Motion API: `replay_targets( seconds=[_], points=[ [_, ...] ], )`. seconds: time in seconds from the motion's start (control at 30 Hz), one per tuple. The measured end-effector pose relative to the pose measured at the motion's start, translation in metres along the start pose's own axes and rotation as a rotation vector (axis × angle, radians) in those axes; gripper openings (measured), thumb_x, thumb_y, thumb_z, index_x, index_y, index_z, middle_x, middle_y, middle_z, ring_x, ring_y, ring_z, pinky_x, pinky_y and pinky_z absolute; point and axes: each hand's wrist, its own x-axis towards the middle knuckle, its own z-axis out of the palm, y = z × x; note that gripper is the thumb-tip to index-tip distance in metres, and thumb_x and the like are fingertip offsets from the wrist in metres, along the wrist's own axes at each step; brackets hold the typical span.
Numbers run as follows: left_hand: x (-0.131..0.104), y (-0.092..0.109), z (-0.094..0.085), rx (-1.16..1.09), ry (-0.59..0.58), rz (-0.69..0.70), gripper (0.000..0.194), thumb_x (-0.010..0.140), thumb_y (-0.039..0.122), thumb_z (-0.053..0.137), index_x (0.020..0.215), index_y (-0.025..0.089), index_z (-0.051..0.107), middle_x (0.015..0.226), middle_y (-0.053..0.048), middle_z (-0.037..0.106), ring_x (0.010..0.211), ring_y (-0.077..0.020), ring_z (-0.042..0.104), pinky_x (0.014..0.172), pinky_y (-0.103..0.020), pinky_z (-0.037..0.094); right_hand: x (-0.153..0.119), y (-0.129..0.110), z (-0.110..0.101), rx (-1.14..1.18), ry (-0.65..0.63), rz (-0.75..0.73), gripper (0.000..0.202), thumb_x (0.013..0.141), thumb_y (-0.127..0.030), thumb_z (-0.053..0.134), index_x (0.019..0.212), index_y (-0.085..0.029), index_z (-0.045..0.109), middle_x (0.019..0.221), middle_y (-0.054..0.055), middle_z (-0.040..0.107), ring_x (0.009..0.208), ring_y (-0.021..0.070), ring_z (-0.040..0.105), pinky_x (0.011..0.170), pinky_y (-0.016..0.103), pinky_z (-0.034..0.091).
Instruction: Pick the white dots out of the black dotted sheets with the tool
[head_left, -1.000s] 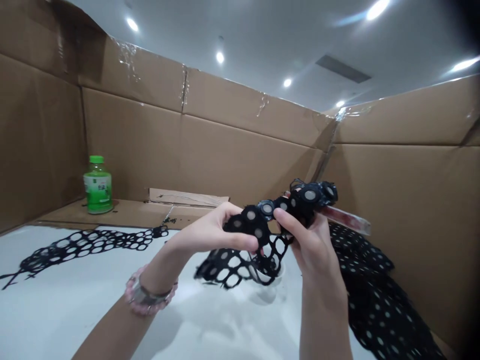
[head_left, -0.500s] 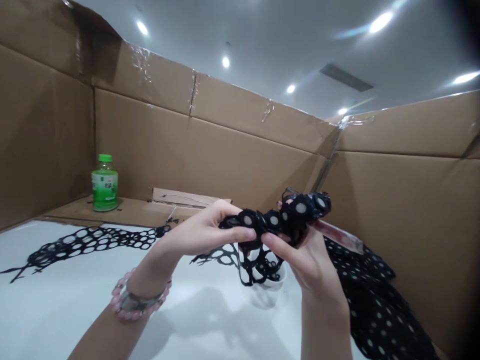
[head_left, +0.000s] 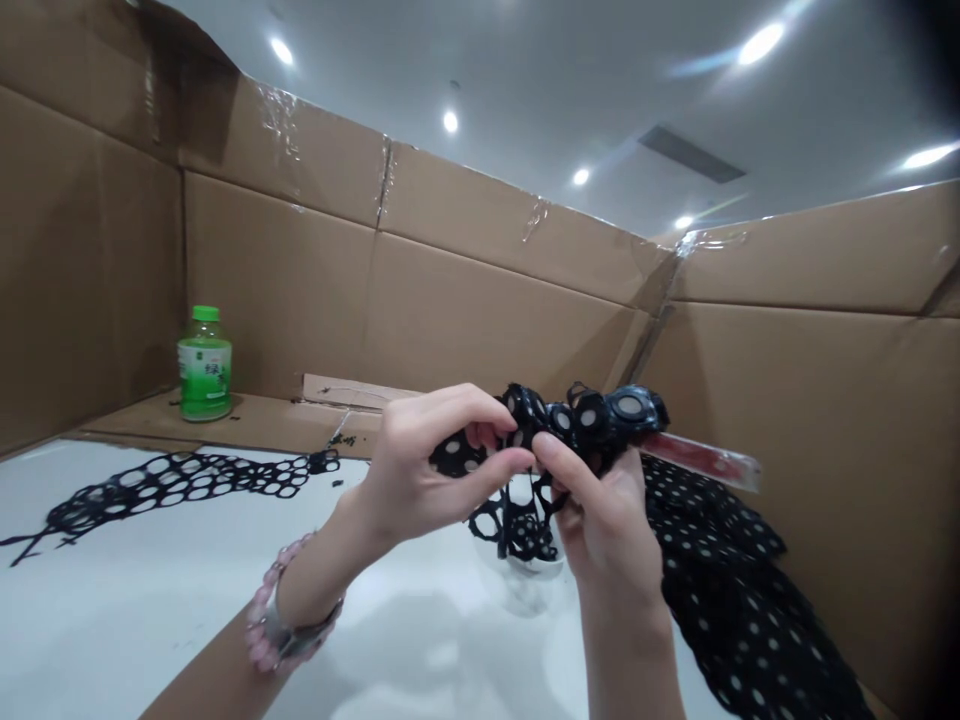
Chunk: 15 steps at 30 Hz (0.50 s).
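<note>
A twisted bundle of black cloth (head_left: 551, 422), patterned with pale round dots, is held up by both hands above the white tabletop, right of the middle of the scene. The material is crumpled into soft, rounded folds, with thin frayed loops raised along its top. Its left part is pinched between the thumb and bent index finger of the left hand (head_left: 442, 465), set narrowly together. Its right part is gripped from below by the right hand (head_left: 611, 510), with the thumb laid across the near side. From beside the right hand, a flat, glossy red strip (head_left: 701, 458) with a clear end is pointed to the right.

Below the bundle, a small white cup (head_left: 536, 567) is partly hidden by black openwork scraps (head_left: 525, 530) with round holes. On the left, a long piece of lacy black netting (head_left: 180, 485) is spread flat, its far-left end drawn into ragged threads. On the right, dotted black fabric (head_left: 750, 600) is heaped in loose folds. At far left, a smooth, green-capped bottle (head_left: 205, 368) is stood upright on brown cardboard (head_left: 277, 423).
</note>
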Motion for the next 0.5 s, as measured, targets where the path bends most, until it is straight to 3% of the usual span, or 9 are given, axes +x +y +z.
replay_targets(
  seconds=[0.17, 0.23, 0.37, 0.5],
  points=[
    [0.003, 0.012, 0.003, -0.312, -0.038, -0.443, 0.011, 0.076, 0.015, 0.073, 0.079, 0.016, 0.063, 0.077, -0.002, 0.069, 0.069, -0.0112, 0.065, 0.067, -0.018, 0.056, -0.009, 0.006, -0.003, -0.043, -0.016, -0.044, 0.008, 0.078, -0.017, 0.07, 0.079, -0.025, 0.067, 0.077, -0.001, 0.07, 0.088, 0.0208, 0.069, 0.091, 0.038, 0.055],
    [0.003, 0.015, 0.006, -0.409, -0.032, -0.543, 0.01, 0.076, 0.017, 0.072, 0.079, 0.016, 0.063, 0.08, -0.002, 0.069, 0.072, -0.0121, 0.067, 0.069, -0.019, 0.057, -0.011, 0.008, -0.004, -0.057, -0.009, -0.064, 0.011, 0.078, -0.017, 0.07, 0.084, -0.026, 0.069, 0.083, 0.0, 0.073, 0.093, 0.0218, 0.069, 0.091, 0.038, 0.055],
    [0.001, 0.017, 0.01, -0.411, 0.042, -0.554, 0.009, 0.076, 0.02, 0.07, 0.076, 0.016, 0.062, 0.075, -0.002, 0.068, 0.069, -0.0133, 0.066, 0.067, -0.021, 0.058, -0.013, 0.009, -0.004, -0.038, 0.01, -0.071, 0.022, 0.075, -0.014, 0.071, 0.092, -0.028, 0.069, 0.088, 0.0, 0.074, 0.093, 0.0215, 0.07, 0.088, 0.036, 0.057],
    [0.001, 0.012, 0.009, -0.39, 0.019, -0.462, 0.013, 0.075, 0.021, 0.07, 0.082, 0.018, 0.06, 0.083, -0.002, 0.065, 0.079, -0.0145, 0.064, 0.075, -0.023, 0.055, -0.007, 0.006, -0.003, 0.009, -0.026, -0.013, 0.02, 0.073, -0.02, 0.072, 0.091, -0.028, 0.069, 0.088, 0.0, 0.074, 0.089, 0.0219, 0.071, 0.086, 0.038, 0.058]
  ],
)
